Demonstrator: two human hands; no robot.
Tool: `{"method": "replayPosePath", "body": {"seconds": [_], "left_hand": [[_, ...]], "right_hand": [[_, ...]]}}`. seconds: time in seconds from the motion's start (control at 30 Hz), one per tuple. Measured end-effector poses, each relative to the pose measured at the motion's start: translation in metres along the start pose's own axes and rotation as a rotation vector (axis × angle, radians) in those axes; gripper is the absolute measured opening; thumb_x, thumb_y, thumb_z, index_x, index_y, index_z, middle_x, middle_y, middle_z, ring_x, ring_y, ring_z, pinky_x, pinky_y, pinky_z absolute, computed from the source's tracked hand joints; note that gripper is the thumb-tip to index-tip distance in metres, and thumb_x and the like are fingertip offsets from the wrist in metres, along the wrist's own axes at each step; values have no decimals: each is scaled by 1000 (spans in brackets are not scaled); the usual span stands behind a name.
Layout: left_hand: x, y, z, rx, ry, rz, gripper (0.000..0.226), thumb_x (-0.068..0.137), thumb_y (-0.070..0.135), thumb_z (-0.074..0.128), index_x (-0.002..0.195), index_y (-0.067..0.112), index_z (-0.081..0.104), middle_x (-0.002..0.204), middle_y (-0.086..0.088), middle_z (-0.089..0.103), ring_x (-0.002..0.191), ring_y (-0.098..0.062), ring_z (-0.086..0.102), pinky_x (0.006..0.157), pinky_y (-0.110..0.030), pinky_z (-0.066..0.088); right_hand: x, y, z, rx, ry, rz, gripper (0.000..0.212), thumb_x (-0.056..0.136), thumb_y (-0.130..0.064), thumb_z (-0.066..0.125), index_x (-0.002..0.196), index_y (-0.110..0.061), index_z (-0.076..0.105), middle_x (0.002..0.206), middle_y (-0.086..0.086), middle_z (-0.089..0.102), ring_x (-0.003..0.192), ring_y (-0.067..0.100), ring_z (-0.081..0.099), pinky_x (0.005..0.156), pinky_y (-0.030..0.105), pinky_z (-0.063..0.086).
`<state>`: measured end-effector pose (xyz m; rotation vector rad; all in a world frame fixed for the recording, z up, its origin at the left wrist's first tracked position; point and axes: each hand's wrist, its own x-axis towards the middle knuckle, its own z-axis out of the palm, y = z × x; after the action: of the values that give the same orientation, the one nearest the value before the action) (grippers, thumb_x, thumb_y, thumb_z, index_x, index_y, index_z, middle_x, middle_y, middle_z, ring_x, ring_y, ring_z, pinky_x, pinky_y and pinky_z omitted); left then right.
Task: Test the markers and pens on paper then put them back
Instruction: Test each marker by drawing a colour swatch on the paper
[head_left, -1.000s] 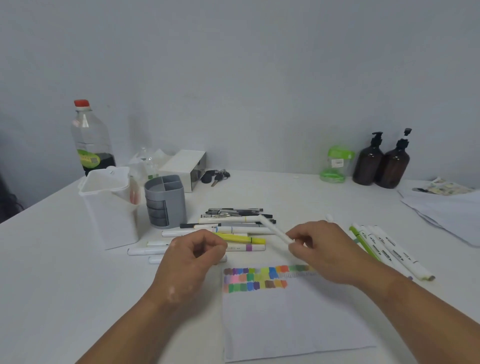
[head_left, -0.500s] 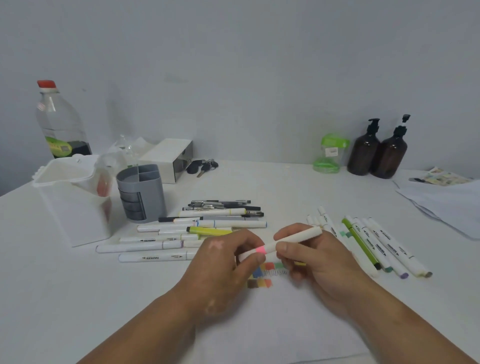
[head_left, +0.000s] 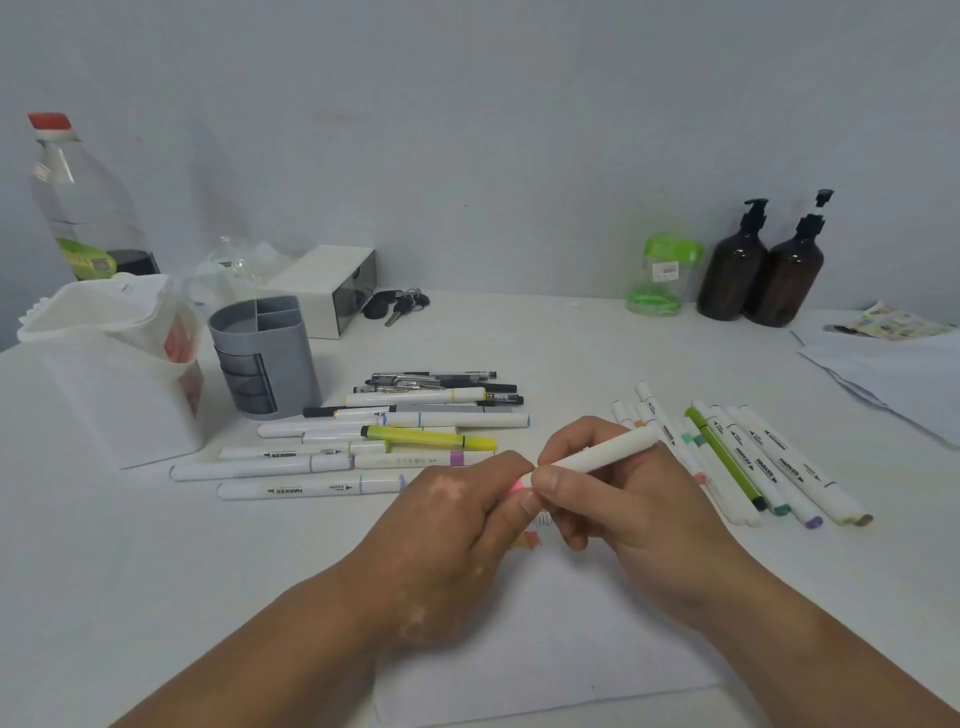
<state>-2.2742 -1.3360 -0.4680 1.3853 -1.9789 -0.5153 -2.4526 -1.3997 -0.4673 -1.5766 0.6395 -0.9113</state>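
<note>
My right hand (head_left: 618, 512) grips a white marker (head_left: 602, 457) by its barrel, slanted up to the right. My left hand (head_left: 457, 530) pinches the marker's pink end (head_left: 518, 486). Both hands hover over a white sheet of paper (head_left: 545, 649); a few colour swatches (head_left: 527, 541) peek out between them, the others are hidden. A pile of markers and pens (head_left: 395, 431) lies left of the hands. A second row of markers (head_left: 748, 457) lies to the right. A grey pen holder (head_left: 260, 353) and a white container (head_left: 114, 364) stand at the left.
A plastic bottle (head_left: 78, 202) with a red cap stands far left. A white box (head_left: 327, 286) and keys (head_left: 397, 304) sit behind the holder. A green jar (head_left: 662, 275) and two brown pump bottles (head_left: 763, 270) stand by the wall. Loose papers (head_left: 893, 374) lie far right.
The hands came together on the white marker; my left hand now pinches its pink end more closely. The view has moved nearer to the table and the hands cover more swatches.
</note>
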Motion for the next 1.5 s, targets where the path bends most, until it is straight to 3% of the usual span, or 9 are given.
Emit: {"method": "replayPosePath", "body": {"seconds": [0.4, 0.5, 0.57, 0.67, 0.73, 0.9, 1.07, 1.3, 1.5], "left_hand": [[-4, -3, 0, -35, 82, 56, 31, 101, 50, 42, 101, 29, 66, 85, 14, 70, 80, -9, 69, 72, -35, 54], [-3, -5, 3, -8, 97, 33, 27, 96, 55, 50, 109, 35, 62, 71, 16, 62, 67, -5, 64, 65, -26, 50], [-2, -9, 4, 128, 120, -28, 42, 83, 69, 58, 116, 44, 52, 62, 15, 51, 61, -3, 51, 59, -18, 38], [-2, -12, 3, 304, 19, -140, 71, 65, 84, 62, 127, 52, 46, 82, 22, 55, 79, -1, 50, 73, -22, 44], [-3, -12, 5, 393, -68, -182, 80, 64, 88, 59, 134, 50, 44, 95, 23, 54, 88, -5, 48, 76, -23, 42], [-3, -11, 1, 452, -132, -216, 73, 69, 85, 59, 128, 43, 52, 82, 17, 50, 82, -9, 48, 68, -24, 38], [-7, -19, -10, 413, -148, -256, 73, 66, 82, 64, 127, 43, 54, 83, 19, 53, 77, -3, 49, 69, -24, 45], [-7, -20, -10, 375, -169, -251, 73, 71, 77, 66, 135, 47, 52, 114, 17, 67, 100, -6, 59, 87, -28, 52], [-6, -23, -9, 387, -171, -250, 74, 71, 78, 66, 136, 47, 52, 114, 18, 66, 95, -6, 56, 81, -24, 48]], "right_hand": [[-6, -6, 0, 42, -64, -25, 17, 76, -31, 78, 82, -17, 70, 71, 8, 69, 60, 22, 56, 59, 26, 50], [-5, -6, -2, -55, 14, -64, 17, 75, -32, 77, 79, -18, 69, 66, 8, 66, 57, 21, 56, 56, 29, 49], [-2, -6, -7, -31, 139, -50, 15, 69, -29, 76, 70, -19, 66, 57, 5, 56, 51, 20, 51, 50, 30, 45], [1, -6, -21, 91, 288, 47, 10, 69, -18, 67, 61, -19, 61, 53, 3, 50, 50, 19, 44, 45, 29, 39], [0, -6, -25, 72, 268, 114, 8, 70, -19, 62, 65, -17, 68, 57, 7, 57, 51, 18, 49, 44, 28, 41], [-4, 1, -15, -51, 155, 207, 8, 69, -16, 68, 71, -11, 74, 62, 12, 65, 52, 20, 57, 45, 28, 47], [-6, 7, -2, -284, 111, 237, 5, 71, -23, 69, 72, -20, 72, 63, 7, 71, 49, 17, 61, 47, 23, 47], [-5, 13, 3, -403, 125, 261, 7, 72, -29, 68, 76, -25, 73, 64, 5, 72, 48, 15, 62, 48, 24, 49], [-5, 13, 2, -483, 100, 251, 10, 84, -20, 72, 79, -28, 74, 65, 3, 73, 52, 13, 65, 52, 27, 55]]}}
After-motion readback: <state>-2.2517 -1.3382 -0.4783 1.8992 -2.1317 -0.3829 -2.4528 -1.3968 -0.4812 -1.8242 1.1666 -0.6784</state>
